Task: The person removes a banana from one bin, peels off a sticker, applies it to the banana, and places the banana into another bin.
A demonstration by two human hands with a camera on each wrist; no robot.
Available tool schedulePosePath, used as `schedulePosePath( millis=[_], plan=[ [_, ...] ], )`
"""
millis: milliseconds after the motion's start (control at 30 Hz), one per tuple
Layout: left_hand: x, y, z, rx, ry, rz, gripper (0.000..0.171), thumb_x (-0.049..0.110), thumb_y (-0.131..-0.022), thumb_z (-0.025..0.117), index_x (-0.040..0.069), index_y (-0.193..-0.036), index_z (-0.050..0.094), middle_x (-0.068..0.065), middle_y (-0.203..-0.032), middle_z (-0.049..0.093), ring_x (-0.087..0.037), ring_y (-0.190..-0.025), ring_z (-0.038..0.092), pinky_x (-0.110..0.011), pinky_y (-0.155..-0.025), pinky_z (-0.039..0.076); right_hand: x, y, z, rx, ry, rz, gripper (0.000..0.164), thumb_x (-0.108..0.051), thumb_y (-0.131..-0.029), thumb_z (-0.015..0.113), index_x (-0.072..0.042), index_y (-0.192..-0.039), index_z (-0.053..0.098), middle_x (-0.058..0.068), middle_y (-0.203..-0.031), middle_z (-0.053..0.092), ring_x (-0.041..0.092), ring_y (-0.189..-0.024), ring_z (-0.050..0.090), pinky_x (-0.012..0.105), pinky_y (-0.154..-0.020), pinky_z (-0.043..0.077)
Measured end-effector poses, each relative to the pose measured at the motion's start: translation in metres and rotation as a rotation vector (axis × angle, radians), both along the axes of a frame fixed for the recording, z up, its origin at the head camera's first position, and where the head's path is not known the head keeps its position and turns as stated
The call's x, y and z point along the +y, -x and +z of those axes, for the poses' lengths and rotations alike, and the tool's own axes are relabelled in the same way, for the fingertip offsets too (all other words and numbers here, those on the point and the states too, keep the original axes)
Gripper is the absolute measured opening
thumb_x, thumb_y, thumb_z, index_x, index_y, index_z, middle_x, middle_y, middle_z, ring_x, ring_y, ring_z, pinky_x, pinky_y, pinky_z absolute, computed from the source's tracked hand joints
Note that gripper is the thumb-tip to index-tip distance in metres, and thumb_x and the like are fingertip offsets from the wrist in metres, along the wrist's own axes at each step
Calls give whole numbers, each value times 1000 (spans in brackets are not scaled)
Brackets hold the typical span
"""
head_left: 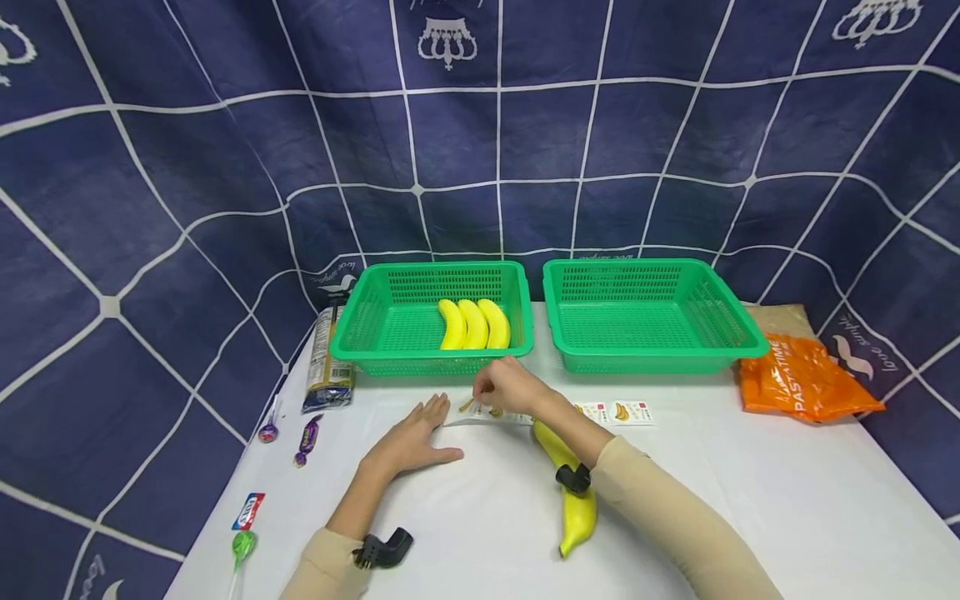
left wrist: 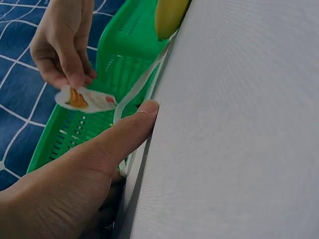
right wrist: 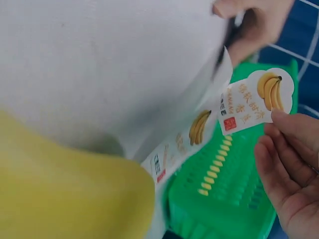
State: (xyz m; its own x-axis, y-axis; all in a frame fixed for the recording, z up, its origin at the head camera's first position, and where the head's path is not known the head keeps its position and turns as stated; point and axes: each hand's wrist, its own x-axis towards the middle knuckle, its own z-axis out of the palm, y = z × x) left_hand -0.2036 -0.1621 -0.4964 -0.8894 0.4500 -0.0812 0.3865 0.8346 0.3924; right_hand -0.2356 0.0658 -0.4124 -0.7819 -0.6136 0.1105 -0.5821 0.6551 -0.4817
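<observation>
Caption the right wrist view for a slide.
Right hand pinches a banana-picture label beside a label strip, green basket behind.

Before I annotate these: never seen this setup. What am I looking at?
No machine: a person works bare-handed. The wide picture comes from a head-worn camera; the close ones from small black wrist cameras. The right hand pinches a small white label printed with bananas. The left hand rests on the white tabletop, beside a long white strip of similar labels. A curved yellow banana lies nearer the wearer. Behind stand two green plastic baskets, the left holding three yellow bananas. Purple-wrapped candy lies at left, an orange plastic bag at right.
</observation>
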Motion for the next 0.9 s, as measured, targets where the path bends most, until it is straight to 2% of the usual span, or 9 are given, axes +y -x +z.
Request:
schedulePosePath(
  millis=[200, 400, 667, 767, 900],
  plan=[
    [2, 0, -1, 4, -2, 2, 102, 68, -78, 66, 5, -151, 33, -11, -161, 26, -28, -150, 21, -46, -122, 23, 24, -5, 12, 20, 71, -44, 5, -12, -87, 73, -12, -82, 76, -4, -74, 73, 1, -64, 58, 18, -64, 50],
    [2, -1, -2, 10, -28, 14, 104, 67, -77, 69, 3, -151, 33, -14, -160, 26, -34, -149, 22, -48, -120, 25, 43, -13, 18, 6, 130, -108, 5, -16, -86, 74, -13, -83, 76, -5, -74, 73, 2, -62, 58, 19, -57, 50],
    [4, -1, -5, -2, -80, 24, 110, 65, -74, 72, -1, -151, 29, -18, -161, 22, -34, -150, 20, -48, -121, 23, 60, -25, 24, -20, 155, -155, 4, -15, -86, 73, -15, -84, 76, -6, -76, 73, 2, -62, 58, 19, -58, 49],
    [8, -1, 0, 2, -111, 27, 110, 61, -75, 74, -2, -151, 27, -19, -161, 21, -35, -150, 19, -49, -121, 24, 64, -30, 28, -27, 163, -174, 4, -13, -87, 73, -14, -84, 76, -5, -78, 73, 3, -64, 60, 19, -60, 51],
    [26, -6, 19, 11, -184, 5, 105, 50, -79, 76, -5, -151, 23, -21, -161, 18, -36, -150, 17, -51, -121, 23, 69, -36, 38, -17, 182, -193, 5, -13, -87, 72, -14, -85, 76, -5, -77, 73, 4, -66, 61, 20, -62, 53]
  ],
)
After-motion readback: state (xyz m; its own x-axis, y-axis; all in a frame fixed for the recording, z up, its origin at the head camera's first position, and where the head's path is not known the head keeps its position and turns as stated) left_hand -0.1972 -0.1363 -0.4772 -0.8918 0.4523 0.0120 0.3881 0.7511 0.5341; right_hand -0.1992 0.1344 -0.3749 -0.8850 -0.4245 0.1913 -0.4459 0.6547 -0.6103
